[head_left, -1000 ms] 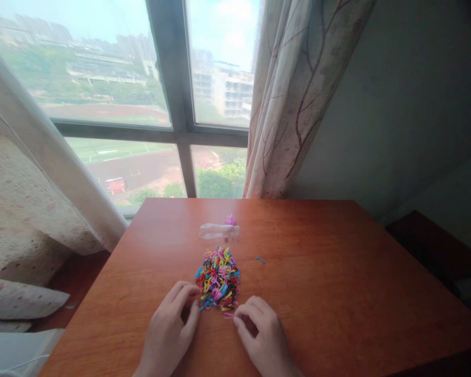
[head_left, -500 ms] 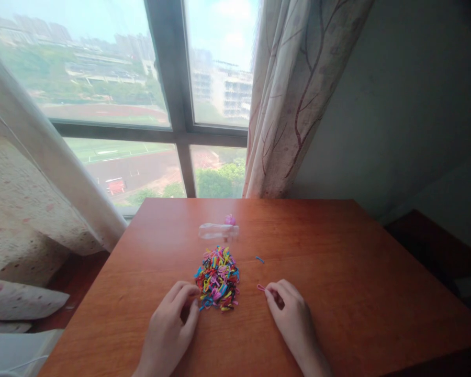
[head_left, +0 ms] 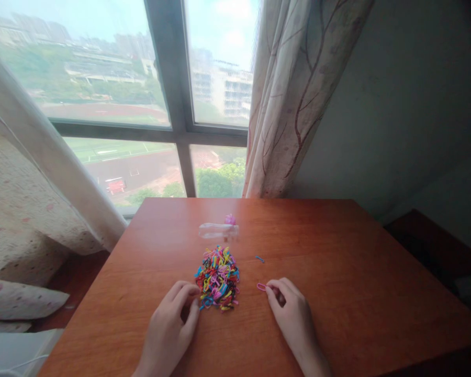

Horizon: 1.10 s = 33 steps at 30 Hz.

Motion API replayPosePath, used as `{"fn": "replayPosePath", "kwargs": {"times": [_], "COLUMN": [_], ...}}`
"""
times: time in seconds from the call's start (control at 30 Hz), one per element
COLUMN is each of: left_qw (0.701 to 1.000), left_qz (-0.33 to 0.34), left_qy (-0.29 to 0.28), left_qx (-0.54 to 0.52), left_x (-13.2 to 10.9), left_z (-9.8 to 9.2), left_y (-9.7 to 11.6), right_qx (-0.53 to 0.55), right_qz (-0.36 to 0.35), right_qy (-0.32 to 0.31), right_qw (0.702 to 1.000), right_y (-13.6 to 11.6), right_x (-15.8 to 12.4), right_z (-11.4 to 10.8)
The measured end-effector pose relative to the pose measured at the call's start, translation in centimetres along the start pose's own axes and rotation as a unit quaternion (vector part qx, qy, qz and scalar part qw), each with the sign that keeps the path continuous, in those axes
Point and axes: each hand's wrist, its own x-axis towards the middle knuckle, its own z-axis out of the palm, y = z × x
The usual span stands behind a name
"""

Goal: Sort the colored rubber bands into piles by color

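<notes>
A heap of small coloured rubber bands (head_left: 218, 277) lies on the reddish wooden table (head_left: 337, 272). My left hand (head_left: 170, 324) rests at the heap's near left edge, fingers curled with the tips touching the bands. My right hand (head_left: 292, 317) lies to the right of the heap, fingers bent, its fingertips on a single pink band (head_left: 261, 286) that sits flat on the table apart from the heap. A lone blue band (head_left: 260, 258) lies farther back.
A clear plastic bottle (head_left: 219, 230) lies on its side behind the heap, a small pink object (head_left: 230, 219) beside it. Window and curtains (head_left: 298, 94) stand behind the table. A cushion (head_left: 19, 301) lies at the left; a dark ledge (head_left: 435, 251) is at the right.
My right hand has slid from the heap's near edge out to the right, taking a pink band with it. The left hand has stayed in place.
</notes>
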Motion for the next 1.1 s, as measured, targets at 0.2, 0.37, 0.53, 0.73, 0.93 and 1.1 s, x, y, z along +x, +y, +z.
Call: {"fn": "replayPosePath", "kwargs": {"times": [0.2,0.37,0.53,0.73,0.93,1.1], "left_qw": [1.0,1.0,1.0,1.0,1.0,1.0], "left_qz": [-0.001,0.001,0.002,-0.002,0.007,0.01], "left_qy": [-0.011,-0.01,-0.004,-0.014,-0.019,-0.024], "left_qx": [-0.001,-0.008,-0.013,-0.014,-0.013,-0.013], "left_x": [-0.1,-0.1,-0.1,-0.3,-0.3,-0.2], "left_z": [0.2,0.3,0.3,0.3,0.3,0.2], "left_y": [-0.2,-0.2,-0.2,-0.3,-0.3,0.0], "right_qx": [0.024,0.019,0.032,0.05,0.071,0.064], "right_qz": [-0.034,-0.069,-0.066,-0.057,-0.068,-0.062], "right_qy": [-0.036,-0.07,-0.07,-0.067,-0.067,-0.054], "right_qw": [0.998,0.995,0.995,0.995,0.993,0.995], "right_y": [-2.1,-4.8,-6.0,-6.0,-6.2,-6.4], "right_x": [-0.2,0.0,0.3,0.0,0.0,0.4], "right_z": [1.6,3.4,4.3,4.4,4.0,4.3]}}
